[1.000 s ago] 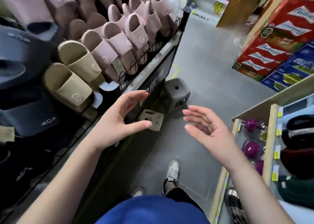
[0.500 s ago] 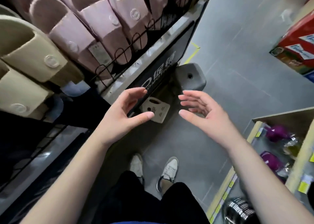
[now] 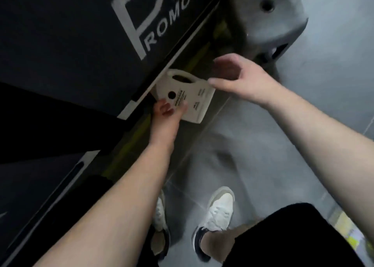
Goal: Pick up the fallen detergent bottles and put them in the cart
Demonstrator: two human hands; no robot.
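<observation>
Person's bent right down by the black promo panel [image 3: 81, 43] of a display stand, going for 1 cream detergent bottle [image 3: 190, 98]. It lies flat on the grey floor [image 3: 334, 64], handle end tucked vs. the stand's base, near a grey plastic stool [image 3: 269, 23].

Step in hand, I'd say: getting a proper hold & lifting. To do it well, slide the bottle clear of the stand's edge 1st rather than levering it up under the panel lip. Then get fingers thru the handle hole or under the body and lift w/ both hands.

Left hand [image 3: 168, 112] is at the bottle's near corner, fingers curled round the edge, thumb on the printed face. That's more a pinch than a full grasp, tho it's blurry there. Right hand [image 3: 244, 78] is spread wide, fingers nearly straight & reaching over the far end, w/ only the thumb tip touching the bottle's top edge. It holds nothing. Cart's not in sight, so the carry is all to come.
</observation>
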